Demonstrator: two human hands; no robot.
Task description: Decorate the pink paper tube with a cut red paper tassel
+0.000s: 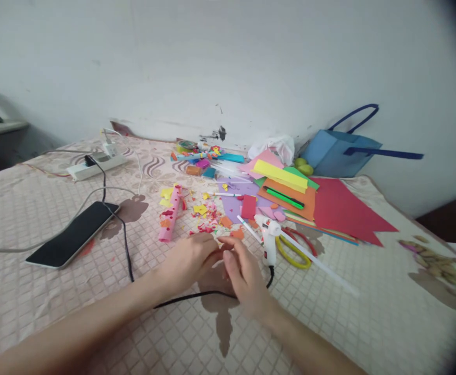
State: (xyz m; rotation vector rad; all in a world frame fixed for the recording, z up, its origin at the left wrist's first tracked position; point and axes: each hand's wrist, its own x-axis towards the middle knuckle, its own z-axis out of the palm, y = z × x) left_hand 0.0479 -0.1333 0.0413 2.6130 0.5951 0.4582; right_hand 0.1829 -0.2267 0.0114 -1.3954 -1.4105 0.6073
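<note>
Close together over the middle of the table are my left hand and my right hand, their fingertips meeting. The left hand is closed, its fingers curled down; the right one is closed too, with bent fingers and the thumb near the left fingertips. Whatever is between them, if anything, is hidden. A white glue gun lies just right of my right hand, with a long clear glue stick in it. Beyond my left hand lies a pink paper tube with red dots and paper flowers.
Colored paper scraps are scattered ahead. Scissors lie beside the glue gun, near red sheets. A blue bag stands at the wall. A phone, black cable and power strip are on the left.
</note>
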